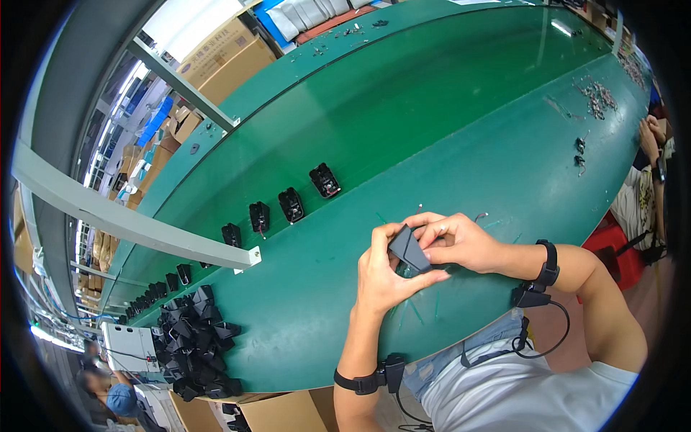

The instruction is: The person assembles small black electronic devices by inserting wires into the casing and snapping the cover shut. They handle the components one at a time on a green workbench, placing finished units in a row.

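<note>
A black angular plastic housing (409, 249) is held just above the green table. My left hand (380, 277) wraps round its left side, with the thumb stretched along the near side. From the right, the bent fingers and thumb of my right hand (462, 245) grip the housing's right edge; the fingertips are partly hidden behind it. A short wire end (481, 215) shows just beyond my right hand. Thin green strips (415, 311) lie on the table under and around my hands.
Black housings (194, 338) are heaped at the left. Beyond stands a row of black units with wires (291, 205) on the green belt (403, 115). A grey metal frame (129, 219) crosses the left. Small parts (599, 99) lie far right, near another person's hands (651, 137).
</note>
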Action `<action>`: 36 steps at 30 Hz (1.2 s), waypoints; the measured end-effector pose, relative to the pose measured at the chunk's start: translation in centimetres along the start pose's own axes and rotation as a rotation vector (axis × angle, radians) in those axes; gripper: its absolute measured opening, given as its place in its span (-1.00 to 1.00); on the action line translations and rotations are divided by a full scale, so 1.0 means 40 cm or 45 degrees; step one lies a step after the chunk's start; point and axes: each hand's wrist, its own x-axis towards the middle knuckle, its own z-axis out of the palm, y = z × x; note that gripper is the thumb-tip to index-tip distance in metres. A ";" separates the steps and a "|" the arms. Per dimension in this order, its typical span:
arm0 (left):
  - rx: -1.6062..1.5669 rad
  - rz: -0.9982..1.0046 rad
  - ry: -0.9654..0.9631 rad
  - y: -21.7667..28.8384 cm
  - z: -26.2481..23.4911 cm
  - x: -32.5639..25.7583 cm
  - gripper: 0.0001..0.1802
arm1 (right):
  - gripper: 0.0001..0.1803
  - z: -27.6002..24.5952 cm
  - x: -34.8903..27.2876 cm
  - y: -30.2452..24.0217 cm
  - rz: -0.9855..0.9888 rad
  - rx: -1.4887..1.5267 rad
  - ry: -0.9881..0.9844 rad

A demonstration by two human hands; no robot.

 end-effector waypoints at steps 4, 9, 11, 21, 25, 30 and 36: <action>-0.016 0.037 0.119 0.009 -0.004 0.000 -0.05 | -0.76 -0.027 0.002 -0.004 -0.042 -0.003 -0.189; 0.358 0.187 0.266 0.014 -0.011 0.006 -0.04 | -0.72 -0.027 0.007 -0.044 -0.047 -0.099 -0.272; 0.422 0.201 0.280 0.021 -0.004 0.006 -0.06 | -0.71 -0.032 0.005 -0.042 -0.042 -0.078 -0.297; 0.507 0.059 0.214 0.010 0.004 0.007 -0.12 | -0.75 -0.051 0.010 0.003 0.136 0.130 -0.179; 0.350 -0.143 -0.021 0.028 -0.041 -0.002 0.06 | -0.80 -0.001 0.008 -0.013 0.160 0.132 -0.054; 0.308 0.031 0.309 0.201 -0.173 -0.105 -0.20 | -0.68 0.023 0.063 -0.070 -0.269 -0.636 -0.057; 0.088 0.735 0.324 0.500 -0.206 -0.324 -0.73 | -0.64 -0.068 0.318 -0.134 -0.348 -1.436 0.147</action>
